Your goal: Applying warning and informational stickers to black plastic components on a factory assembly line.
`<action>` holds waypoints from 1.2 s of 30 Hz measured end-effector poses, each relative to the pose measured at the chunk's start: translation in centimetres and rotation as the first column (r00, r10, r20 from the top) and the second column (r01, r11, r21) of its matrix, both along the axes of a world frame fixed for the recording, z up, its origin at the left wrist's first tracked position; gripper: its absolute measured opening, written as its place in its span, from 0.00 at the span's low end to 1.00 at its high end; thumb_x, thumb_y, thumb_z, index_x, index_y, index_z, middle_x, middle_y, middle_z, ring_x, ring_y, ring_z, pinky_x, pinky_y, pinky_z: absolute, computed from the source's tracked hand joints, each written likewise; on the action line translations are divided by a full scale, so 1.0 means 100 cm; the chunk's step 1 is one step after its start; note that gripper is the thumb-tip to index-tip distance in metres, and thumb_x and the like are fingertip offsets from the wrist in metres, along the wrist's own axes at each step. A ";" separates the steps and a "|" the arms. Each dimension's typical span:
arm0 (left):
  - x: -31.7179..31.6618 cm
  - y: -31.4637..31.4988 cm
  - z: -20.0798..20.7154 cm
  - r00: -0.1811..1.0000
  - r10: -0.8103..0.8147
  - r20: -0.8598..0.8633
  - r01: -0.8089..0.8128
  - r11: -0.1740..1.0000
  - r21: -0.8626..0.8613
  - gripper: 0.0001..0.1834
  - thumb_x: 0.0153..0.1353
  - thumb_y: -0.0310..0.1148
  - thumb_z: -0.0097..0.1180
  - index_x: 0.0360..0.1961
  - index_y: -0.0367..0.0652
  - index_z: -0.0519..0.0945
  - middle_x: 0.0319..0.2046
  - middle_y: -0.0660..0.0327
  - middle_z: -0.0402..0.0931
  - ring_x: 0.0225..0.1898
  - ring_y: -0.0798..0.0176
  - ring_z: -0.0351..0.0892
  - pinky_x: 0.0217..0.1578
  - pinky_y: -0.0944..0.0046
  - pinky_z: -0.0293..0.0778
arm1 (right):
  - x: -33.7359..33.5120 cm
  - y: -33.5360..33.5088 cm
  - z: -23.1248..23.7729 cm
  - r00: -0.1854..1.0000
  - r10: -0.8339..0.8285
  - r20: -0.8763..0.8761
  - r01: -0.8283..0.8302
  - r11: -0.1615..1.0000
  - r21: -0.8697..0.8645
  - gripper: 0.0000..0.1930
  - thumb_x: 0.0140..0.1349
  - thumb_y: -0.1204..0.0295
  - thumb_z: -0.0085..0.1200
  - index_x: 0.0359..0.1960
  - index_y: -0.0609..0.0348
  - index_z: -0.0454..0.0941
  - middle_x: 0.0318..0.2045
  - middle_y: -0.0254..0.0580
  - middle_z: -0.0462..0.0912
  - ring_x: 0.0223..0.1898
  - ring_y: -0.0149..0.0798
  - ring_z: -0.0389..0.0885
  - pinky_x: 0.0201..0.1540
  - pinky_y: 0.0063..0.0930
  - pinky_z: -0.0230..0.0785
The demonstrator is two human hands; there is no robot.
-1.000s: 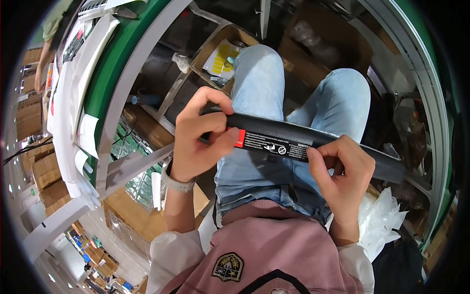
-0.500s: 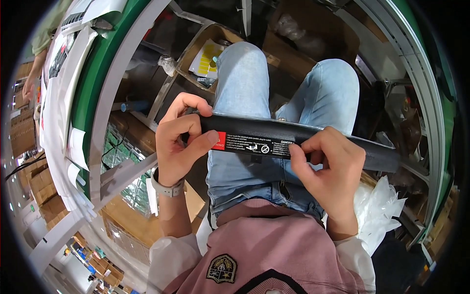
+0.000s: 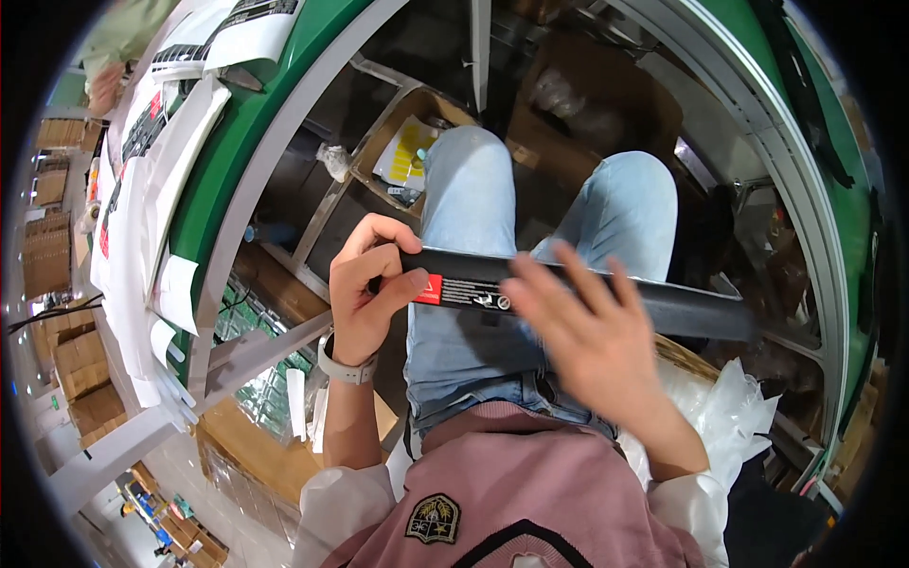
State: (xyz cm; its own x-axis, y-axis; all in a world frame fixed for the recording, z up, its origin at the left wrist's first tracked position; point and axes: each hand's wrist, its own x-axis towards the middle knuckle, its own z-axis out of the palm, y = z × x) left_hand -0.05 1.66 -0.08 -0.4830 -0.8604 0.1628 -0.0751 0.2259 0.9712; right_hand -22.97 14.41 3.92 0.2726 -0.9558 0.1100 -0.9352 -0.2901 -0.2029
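Note:
A long black plastic casing (image 3: 696,314) lies crosswise above my lap, its right end slightly lower than its left. My left hand (image 3: 362,295) is closed on its left end, the thumb by the red part of a black warning label (image 3: 461,292) with white print. Over the label's right part, my right hand (image 3: 598,336) has its fingers stretched out and apart, smeared by motion. It grips nothing. Whether its fingertips touch the label I cannot tell, and that end of the label is hidden behind them.
On the left, sheets of labels (image 3: 142,237) lie over a green table (image 3: 213,170) with a pale metal frame. Beyond my knees stand a small open carton (image 3: 365,156) and a larger brown box (image 3: 606,95). Clear plastic bags (image 3: 724,412) bulge at my right side.
My right hand has let go its pinch at the label's edge and spread its fingers, moving left across the label. My left hand keeps its hold. The whole view has shifted slightly.

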 end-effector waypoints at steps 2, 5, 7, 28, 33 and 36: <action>0.000 -0.003 -0.001 0.999 0.032 0.012 -0.031 0.999 -0.030 0.19 0.46 0.25 0.64 0.15 0.38 0.61 0.36 0.55 0.73 0.31 0.66 0.65 0.33 0.69 0.61 | -0.040 0.023 -0.001 0.997 -0.067 -0.040 0.068 0.998 0.020 0.25 0.54 0.76 0.51 0.57 0.48 0.77 0.58 0.35 0.78 0.56 0.48 0.76 0.57 0.52 0.66; -0.005 -0.006 -0.001 0.998 0.059 -0.035 -0.062 0.993 -0.095 0.19 0.49 0.27 0.61 0.16 0.39 0.60 0.35 0.53 0.73 0.35 0.62 0.70 0.39 0.67 0.65 | -0.100 0.051 0.000 0.973 -0.211 -0.093 0.192 0.965 -0.180 0.24 0.49 0.76 0.56 0.52 0.56 0.78 0.46 0.44 0.82 0.43 0.45 0.80 0.46 0.41 0.72; -0.010 -0.012 0.001 0.998 0.054 -0.039 -0.059 0.989 -0.133 0.17 0.48 0.25 0.59 0.16 0.38 0.60 0.35 0.53 0.75 0.35 0.62 0.71 0.39 0.67 0.66 | -0.126 0.058 0.001 0.960 -0.264 -0.092 0.232 0.936 -0.266 0.22 0.48 0.77 0.56 0.48 0.59 0.79 0.37 0.42 0.81 0.36 0.43 0.80 0.40 0.36 0.73; -0.010 0.001 -0.058 0.889 0.430 -0.159 -0.359 0.869 0.342 0.14 0.64 0.27 0.54 0.21 0.42 0.69 0.20 0.66 0.71 0.24 0.73 0.69 0.30 0.73 0.67 | -0.543 0.125 0.078 -0.029 -0.916 0.400 0.991 -0.079 -0.107 0.19 0.50 0.82 0.48 0.46 0.72 0.78 0.41 0.63 0.83 0.44 0.54 0.84 0.44 0.39 0.73; -0.006 0.010 -0.063 0.881 0.464 -0.095 -0.397 0.832 0.389 0.13 0.64 0.27 0.56 0.21 0.42 0.70 0.19 0.65 0.72 0.23 0.73 0.71 0.28 0.72 0.69 | -0.539 0.040 0.065 0.354 -0.896 0.269 0.712 0.072 -0.698 0.18 0.58 0.73 0.56 0.51 0.63 0.78 0.47 0.55 0.82 0.50 0.50 0.81 0.53 0.38 0.71; -0.005 0.008 -0.067 0.861 0.498 -0.099 -0.422 0.811 0.406 0.13 0.63 0.26 0.56 0.20 0.42 0.71 0.19 0.65 0.72 0.23 0.72 0.73 0.30 0.70 0.73 | -0.468 -0.017 0.080 0.740 -0.431 0.516 0.670 0.539 -0.510 0.22 0.55 0.65 0.64 0.51 0.61 0.78 0.49 0.50 0.81 0.52 0.53 0.78 0.56 0.40 0.68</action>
